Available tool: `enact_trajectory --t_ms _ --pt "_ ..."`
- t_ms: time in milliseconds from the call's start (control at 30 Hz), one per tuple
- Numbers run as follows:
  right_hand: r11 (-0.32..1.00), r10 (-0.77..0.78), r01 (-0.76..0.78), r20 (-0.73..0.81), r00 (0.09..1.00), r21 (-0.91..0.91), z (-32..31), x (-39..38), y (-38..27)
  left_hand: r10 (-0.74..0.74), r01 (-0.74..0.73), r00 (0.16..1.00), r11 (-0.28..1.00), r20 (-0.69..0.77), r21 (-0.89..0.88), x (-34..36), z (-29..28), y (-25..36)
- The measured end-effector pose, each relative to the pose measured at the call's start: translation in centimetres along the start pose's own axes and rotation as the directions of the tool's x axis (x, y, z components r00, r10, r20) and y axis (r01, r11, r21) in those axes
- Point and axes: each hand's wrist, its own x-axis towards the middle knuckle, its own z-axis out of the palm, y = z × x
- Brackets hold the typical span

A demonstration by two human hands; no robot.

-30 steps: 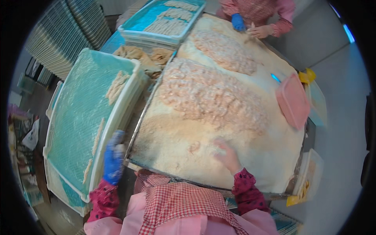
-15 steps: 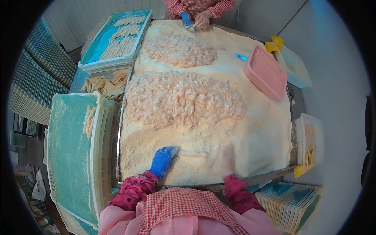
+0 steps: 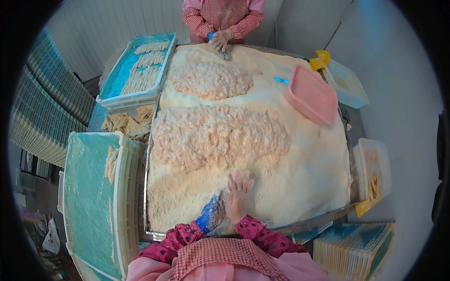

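Observation:
My left hand (image 3: 211, 213), in a blue glove coated with flour, is low in the middle of the floury work surface (image 3: 309, 168); its fingertips are partly hidden against my right hand (image 3: 236, 196). The bare right hand has its fingers spread and touches the left one; anything under the two is hidden. Just beyond them lies a wide, lumpy mound of pale pink, wet meat pieces (image 3: 220, 136), with a smaller mound (image 3: 211, 79) behind it.
Crates with pale strips stand at left (image 3: 89, 196) and back left (image 3: 108, 93), near crumpled cloths (image 3: 124, 124) and stacked trays (image 3: 42, 122). A pink basket (image 3: 311, 93) and plastic tubs (image 3: 372, 164) are at right. Across the surface, a co-worker's hands (image 3: 220, 40) meet.
My left hand moved from beside the left crate onto the surface, then rightward to my right hand, which moved left. The short strip seen beside them half a second ago is hidden. The view shifted.

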Motion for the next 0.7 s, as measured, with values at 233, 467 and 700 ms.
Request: enact_trajectory --t_ms 233,467,700 --pt "0.941 -0.072 0.096 -0.086 0.994 0.324 1.2 9.2 -1.2 0.133 -0.151 0.987 0.958 -0.087 -0.242 0.6 -5.3 3.1" --pt "0.984 -0.069 0.081 0.077 0.995 -0.157 -1.6 19.1 15.6 0.681 -0.666 0.728 0.672 -0.083 -0.325 -8.5 -6.3 19.1" --pt "0.961 0.042 0.029 0.249 0.968 -0.275 -1.5 20.7 12.3 0.758 0.012 0.489 0.488 -0.431 0.873 -23.3 -19.1 24.0"
